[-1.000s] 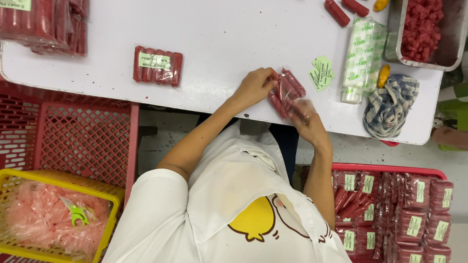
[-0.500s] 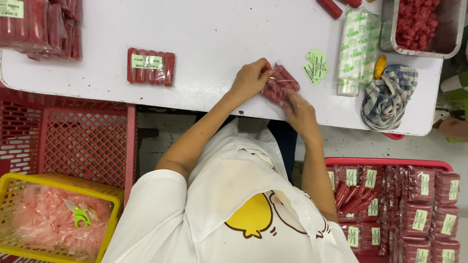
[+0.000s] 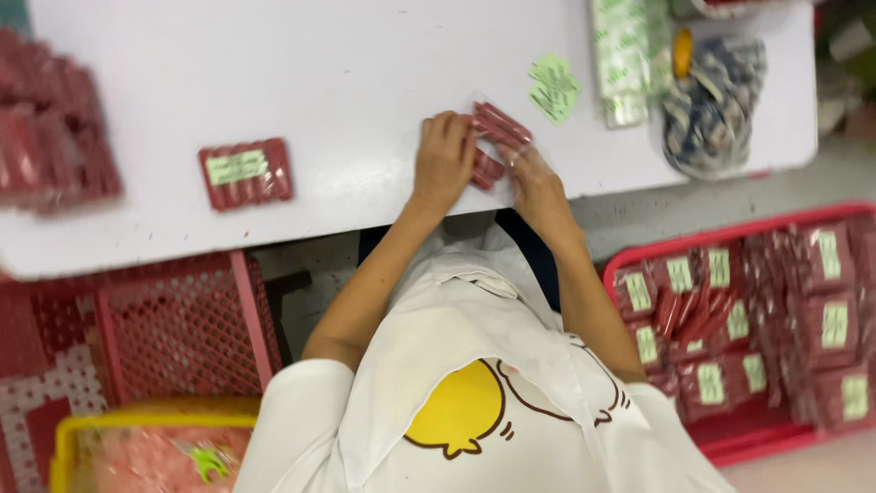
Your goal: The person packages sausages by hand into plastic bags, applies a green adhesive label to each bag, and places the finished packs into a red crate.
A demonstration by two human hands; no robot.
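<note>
A clear plastic bag of red sausages (image 3: 497, 135) lies on the white table (image 3: 347, 82) near its front edge. My left hand (image 3: 444, 157) presses on the bag's left side, fingers closed over it. At the bag's right end, my right hand (image 3: 534, 178) grips the plastic. A small pile of green labels (image 3: 553, 87) lies just beyond the bag. One finished pack of sausages with a green label (image 3: 245, 172) rests to the left.
A stack of packed sausages (image 3: 55, 137) sits at the table's left. A roll of printed film (image 3: 625, 50), a yellow object (image 3: 683, 50) and a checked cloth (image 3: 712, 105) lie at the right. Red crates (image 3: 182, 319) flank me; the right crate (image 3: 757, 319) holds labelled packs. A yellow basket (image 3: 137, 438).
The view has tilted and blurred. Both hands have pressed the bag flatter onto the table, my left hand now lying over its left side.
</note>
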